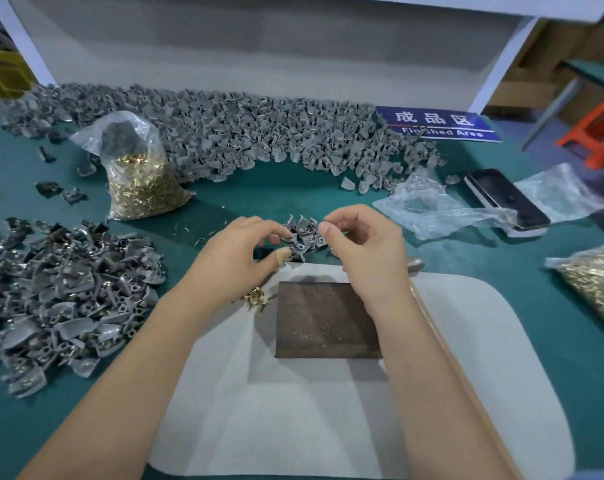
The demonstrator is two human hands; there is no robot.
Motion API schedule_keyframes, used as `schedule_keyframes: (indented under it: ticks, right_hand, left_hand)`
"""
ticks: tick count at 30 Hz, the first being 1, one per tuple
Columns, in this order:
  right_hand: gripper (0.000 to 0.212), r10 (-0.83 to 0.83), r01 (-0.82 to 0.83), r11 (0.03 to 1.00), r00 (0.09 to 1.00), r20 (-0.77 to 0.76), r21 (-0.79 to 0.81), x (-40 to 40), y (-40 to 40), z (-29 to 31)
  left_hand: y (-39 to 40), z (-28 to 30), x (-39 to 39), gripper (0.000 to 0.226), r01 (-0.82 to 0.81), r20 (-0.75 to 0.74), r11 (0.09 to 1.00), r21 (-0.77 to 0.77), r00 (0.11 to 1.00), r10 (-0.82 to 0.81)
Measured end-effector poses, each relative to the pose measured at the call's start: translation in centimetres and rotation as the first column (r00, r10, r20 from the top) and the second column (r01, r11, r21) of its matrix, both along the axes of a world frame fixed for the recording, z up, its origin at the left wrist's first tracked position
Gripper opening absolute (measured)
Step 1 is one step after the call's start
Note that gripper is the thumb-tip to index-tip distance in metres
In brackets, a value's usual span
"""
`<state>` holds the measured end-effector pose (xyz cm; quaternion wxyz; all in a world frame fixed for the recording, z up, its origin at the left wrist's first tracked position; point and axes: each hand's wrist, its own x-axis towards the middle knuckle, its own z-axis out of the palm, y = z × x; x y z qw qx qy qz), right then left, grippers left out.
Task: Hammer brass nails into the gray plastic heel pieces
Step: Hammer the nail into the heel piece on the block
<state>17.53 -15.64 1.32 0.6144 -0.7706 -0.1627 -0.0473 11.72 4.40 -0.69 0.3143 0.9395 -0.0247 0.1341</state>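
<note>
A small cluster of gray heel pieces point(304, 233) sits on the green table just beyond a dark metal block point(324, 320). My left hand point(241, 261) reaches in from the left, its curled fingers and bandaged thumb pinching a piece at the cluster's left edge. My right hand point(362, 247) comes from the right, thumb and forefinger pinched on a piece at the cluster's right edge. Loose brass nails point(255, 299) lie under my left wrist. A wooden hammer handle point(466, 382) lies under my right forearm, its head mostly hidden.
The block rests on a white pad point(466, 341). A long heap of gray pieces point(259, 133) lies at the back and another heap point(61, 296) at the left. Bags of brass nails point(141, 181) point(595, 285), a phone point(508, 199), crumpled plastic point(432, 209) and a blue sign point(439, 124) surround the work spot.
</note>
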Motion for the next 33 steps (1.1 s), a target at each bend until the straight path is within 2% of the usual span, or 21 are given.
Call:
schedule_keyframes:
  ticks: [9, 15, 20, 23, 25, 28, 30, 33]
  right_hand:
    - [0.019, 0.022, 0.001, 0.966, 0.996, 0.085, -0.260, -0.2, 0.5, 0.2]
    - [0.013, -0.018, 0.050, 0.956, 0.993, 0.115, -0.288, -0.6, 0.6, 0.7]
    - [0.012, -0.062, 0.150, 0.853, 0.980, 0.189, -0.500, -0.5, 0.7, 1.0]
    - [0.014, 0.000, 0.090, 0.850, 0.985, 0.172, -0.519, -0.5, 0.9, 0.8]
    - [0.012, 0.011, 0.068, 0.895, 0.985, 0.175, -0.442, -0.8, 0.9, 0.7]
    - [0.028, -0.019, 0.057, 0.956, 0.991, 0.132, -0.287, -1.2, 0.8, 0.6]
    - [0.027, -0.024, 0.065, 0.958, 0.989, 0.146, -0.279, -1.3, 0.8, 0.5]
    - [0.016, -0.005, 0.043, 0.956, 0.991, 0.130, -0.289, -1.1, 0.8, 0.4]
  left_hand:
    - [-1.3, 0.6, 0.0, 0.029, -0.012, -0.003, 0.996, 0.083, 1.000, 0.012]
    - [-2.4, 1.1, -0.3, 0.021, -0.044, 0.099, 0.999, 0.026, 0.994, 0.042]
    - [-2.8, 1.2, 0.0, 0.019, -0.080, 0.216, 0.996, -0.028, 0.973, 0.084]
    - [-2.9, 1.1, -0.1, 0.018, -0.033, 0.226, 0.981, -0.190, 0.971, 0.077]
    - [-3.3, 1.3, -0.3, 0.017, -0.036, 0.190, 0.916, -0.399, 0.974, 0.121]
    - [-3.8, 1.8, -0.3, 0.015, -0.058, 0.027, 0.656, -0.753, 0.993, 0.118]
    - [-3.8, 1.9, -0.3, 0.017, -0.060, -0.016, 0.526, -0.849, 0.996, 0.087]
    - [-3.8, 2.0, -0.3, 0.019, -0.040, -0.017, 0.457, -0.889, 0.998, 0.055]
